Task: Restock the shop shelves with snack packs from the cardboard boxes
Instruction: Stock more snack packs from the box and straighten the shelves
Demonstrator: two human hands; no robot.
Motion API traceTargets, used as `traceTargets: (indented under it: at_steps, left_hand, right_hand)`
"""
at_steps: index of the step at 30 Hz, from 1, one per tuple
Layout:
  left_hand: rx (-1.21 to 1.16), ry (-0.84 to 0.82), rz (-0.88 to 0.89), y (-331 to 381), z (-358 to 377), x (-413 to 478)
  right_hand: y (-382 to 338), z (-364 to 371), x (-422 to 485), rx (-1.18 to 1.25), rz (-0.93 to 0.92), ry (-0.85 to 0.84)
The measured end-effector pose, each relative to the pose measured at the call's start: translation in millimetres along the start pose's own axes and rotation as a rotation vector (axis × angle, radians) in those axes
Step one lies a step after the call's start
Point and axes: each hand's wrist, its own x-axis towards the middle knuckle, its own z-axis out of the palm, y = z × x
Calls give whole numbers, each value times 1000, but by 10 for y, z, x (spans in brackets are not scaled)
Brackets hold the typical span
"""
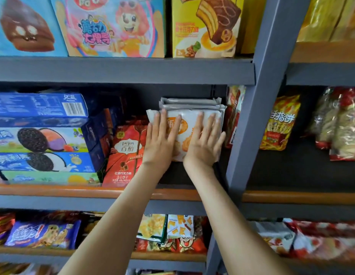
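Observation:
A stack of white snack packs [189,120] with orange print stands upright on the middle shelf [172,192], several more grey-white packs [190,103] lined up behind the front one. My left hand [160,141] lies flat against the left half of the front pack, fingers spread and pointing up. My right hand [204,143] is pressed flat on the right half, its thumb at the pack's right edge. Neither hand curls around a pack. No cardboard box is in view.
A red Pejoy box [126,155] stands just left of the stack, with stacked Oreo boxes [43,139] beyond it. Red packs [233,116] and the grey shelf post [250,116] close the right side. Snack bags [279,124] fill the neighbouring bay and the shelf below.

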Motion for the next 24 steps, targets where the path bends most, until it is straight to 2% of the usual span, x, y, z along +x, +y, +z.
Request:
traceTargets:
  at_steps: [2,4,6,11,13,15,16,17,19,21,24]
  left_hand:
    - [68,-24,13,5,46,-8]
    - [92,20,-4,16,98,26]
    - [82,51,12,33,128,47]
    - [39,-62,8,50,-114,8]
    - [-26,-115,52,51,-323,-21]
    - [-238,-174,8,38,-514,-100]
    - [-362,-147,-22,24,-606,-176]
    - [-489,-75,-68,16,-693,-267]
    - [-708,74,-234,-26,-878,-500]
    - [-759,159,-380,-36,-1074,-736]
    - [-744,231,-571,-55,-1260,-1131]
  right_hand:
    - [12,123,49,-79,3,117]
    - [8,171,77,-107,35,130]
    - [14,197,87,-106,36,99]
    - [1,51,-15,-82,-15,80]
    - [-15,-99,-101,-41,-85,-47]
    - [-45,-268,-216,74,-143,-227]
    - [-69,-380,-277,154,-163,-280]
    - [-89,-482,-342,240,-184,-271]
    - [-175,-610,-507,453,-264,-144]
    - [-299,-673,-723,705,-337,-30]
    - [-462,-739,-1088,991,-423,-143]
